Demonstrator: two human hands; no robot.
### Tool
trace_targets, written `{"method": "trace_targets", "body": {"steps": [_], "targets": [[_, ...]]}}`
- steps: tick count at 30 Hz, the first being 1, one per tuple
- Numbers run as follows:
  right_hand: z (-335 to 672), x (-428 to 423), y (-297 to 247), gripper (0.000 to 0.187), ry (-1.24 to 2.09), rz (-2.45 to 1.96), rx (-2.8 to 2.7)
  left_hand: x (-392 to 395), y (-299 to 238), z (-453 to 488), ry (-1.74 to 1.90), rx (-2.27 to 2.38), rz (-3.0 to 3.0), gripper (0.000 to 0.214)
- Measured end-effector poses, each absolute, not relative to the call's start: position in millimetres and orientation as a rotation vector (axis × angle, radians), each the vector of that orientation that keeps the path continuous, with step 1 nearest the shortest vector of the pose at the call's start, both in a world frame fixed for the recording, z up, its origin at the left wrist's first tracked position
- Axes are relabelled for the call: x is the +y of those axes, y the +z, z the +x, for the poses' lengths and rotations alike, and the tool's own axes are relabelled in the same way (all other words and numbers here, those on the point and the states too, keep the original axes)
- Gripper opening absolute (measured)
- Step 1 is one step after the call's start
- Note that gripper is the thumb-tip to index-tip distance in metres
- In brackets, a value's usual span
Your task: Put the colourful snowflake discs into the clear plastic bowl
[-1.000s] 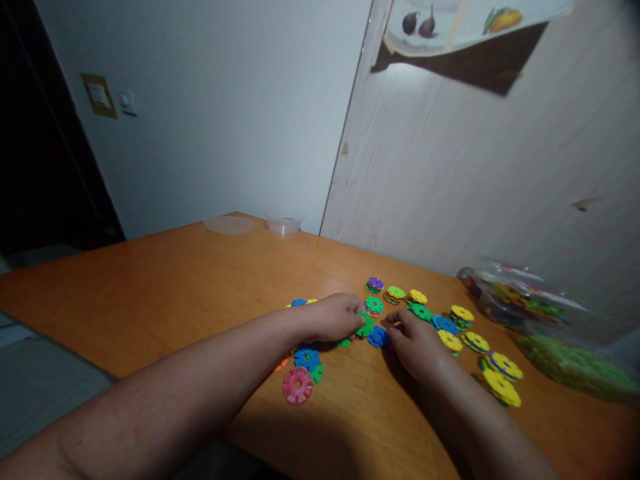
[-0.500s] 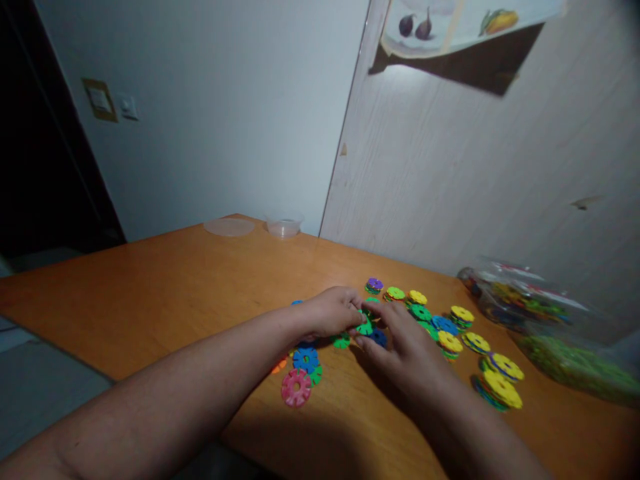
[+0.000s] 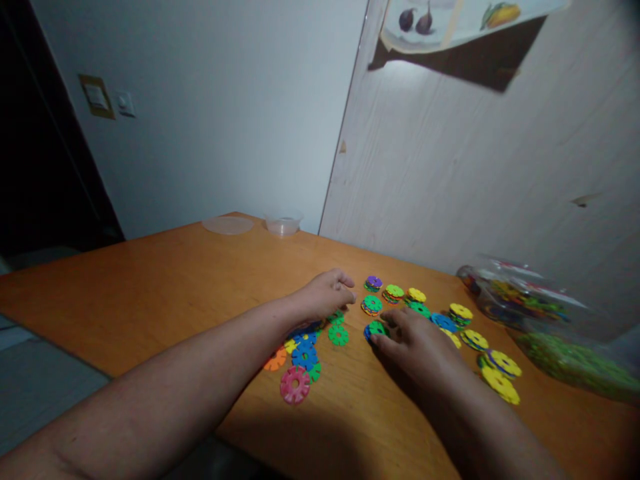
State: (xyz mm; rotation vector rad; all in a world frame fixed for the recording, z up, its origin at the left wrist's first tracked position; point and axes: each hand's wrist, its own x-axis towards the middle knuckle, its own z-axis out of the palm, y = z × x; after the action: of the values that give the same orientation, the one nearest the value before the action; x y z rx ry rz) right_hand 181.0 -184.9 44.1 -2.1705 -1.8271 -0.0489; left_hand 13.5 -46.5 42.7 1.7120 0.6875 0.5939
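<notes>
right hand (image 3: 417,343) low on table (image 3: 165,280), fingertips touching green disc (image 3: 377,328), pinch or not I cannot tell | left hand (image 3: 327,292) curled, contents hidden from me | its wrist covers part of blue discs (image 3: 305,353) | bag (image 3: 540,313) blurred, runs off right edge

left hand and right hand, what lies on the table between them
Head view: between left hand and right hand sit a green-topped disc stack and a green-over-blue pair at the right fingertips.
</notes>
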Motion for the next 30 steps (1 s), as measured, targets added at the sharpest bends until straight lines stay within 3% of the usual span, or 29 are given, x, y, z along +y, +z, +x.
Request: {"method": "trace_targets", "body": {"steps": [3,9,16,30], "targets": [[176.4,-185.2,44.1,0.037,-0.067,-2.139,-1.83,-38.8,41.1,12.2,0.613,0.747,1.837,0.03],[136.9,-184.3,43.9,0.024,-0.13,-2.007,-1.979,-23.7,38.2,2.9,0.639,0.839,2.354,0.017],[110.7,-172.6,35.7,0.039,-0.263,-2.208,-2.005,-21.0,42.6,-3.2,0.417,0.967,2.546,0.02],[112.9,-166.2,36.2,0.022,0.111,-2.132,-1.873,-27.1,51.5,-6.7,0.328,0.969,2.572,0.018]]}}
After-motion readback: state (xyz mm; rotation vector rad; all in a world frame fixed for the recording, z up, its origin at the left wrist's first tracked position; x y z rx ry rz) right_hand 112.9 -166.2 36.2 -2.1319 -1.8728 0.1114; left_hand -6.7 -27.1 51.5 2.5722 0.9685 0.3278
